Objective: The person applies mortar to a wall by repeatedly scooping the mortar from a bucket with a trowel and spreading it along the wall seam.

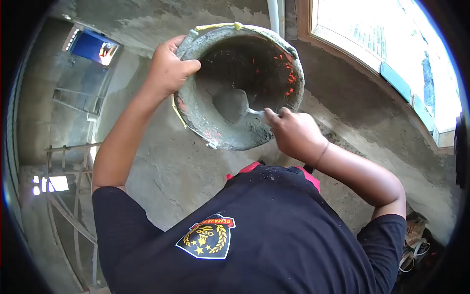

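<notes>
A round bucket [198, 115], crusted with grey cement and showing red patches inside, is tilted so its mouth faces me. My left hand [171, 66] grips its rim at the upper left, thumb over the edge. Inside the bucket's mouth is a trowel [231, 105], its blade coated grey against the inner wall. My right hand [295, 133] is closed around the trowel's handle near the bucket's lower right rim. Yellow cord [215, 25] runs along part of the rim. The dark bottom of the bucket is hard to make out.
A wood-framed window [338, 41] is at the upper right, beside a rough plastered wall [362, 93]. A pale pipe [273, 17] stands behind the bucket. Wooden scaffolding [73, 206] is on the left. Assorted objects [415, 242] lie at the lower right.
</notes>
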A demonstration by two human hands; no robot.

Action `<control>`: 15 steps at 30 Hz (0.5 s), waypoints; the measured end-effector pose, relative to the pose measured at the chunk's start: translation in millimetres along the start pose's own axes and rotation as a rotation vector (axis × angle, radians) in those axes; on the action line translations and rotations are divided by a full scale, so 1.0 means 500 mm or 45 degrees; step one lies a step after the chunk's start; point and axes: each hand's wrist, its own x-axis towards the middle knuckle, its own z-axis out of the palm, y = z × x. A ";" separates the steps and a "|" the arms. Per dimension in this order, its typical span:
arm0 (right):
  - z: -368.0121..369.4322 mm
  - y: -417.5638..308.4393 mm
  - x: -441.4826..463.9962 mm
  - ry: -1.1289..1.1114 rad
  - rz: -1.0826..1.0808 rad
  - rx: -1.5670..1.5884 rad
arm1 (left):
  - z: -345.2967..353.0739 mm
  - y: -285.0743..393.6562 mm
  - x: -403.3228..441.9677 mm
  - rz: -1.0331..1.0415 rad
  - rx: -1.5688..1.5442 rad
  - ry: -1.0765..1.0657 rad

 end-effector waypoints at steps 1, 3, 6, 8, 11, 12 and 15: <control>-0.019 0.030 0.015 -0.007 -0.016 -0.019 | -0.004 -0.006 0.024 -0.001 -0.013 0.022; -0.064 0.052 0.006 -0.009 -0.007 -0.122 | -0.002 -0.002 0.027 -0.024 -0.071 0.025; -0.042 0.032 0.032 0.228 -0.070 -0.120 | 0.015 -0.037 0.032 0.044 -0.071 0.049; -0.037 -0.004 0.029 0.376 -0.109 -0.173 | 0.019 -0.026 0.025 0.073 -0.058 0.072; 0.001 -0.005 0.011 0.331 -0.162 -0.209 | 0.011 -0.017 0.009 0.067 -0.103 0.116; 0.004 0.005 0.002 0.275 -0.158 -0.203 | 0.005 -0.017 0.003 0.032 -0.165 0.133; -0.015 0.039 -0.017 0.123 -0.098 -0.240 | -0.003 -0.010 -0.010 -0.002 -0.165 0.140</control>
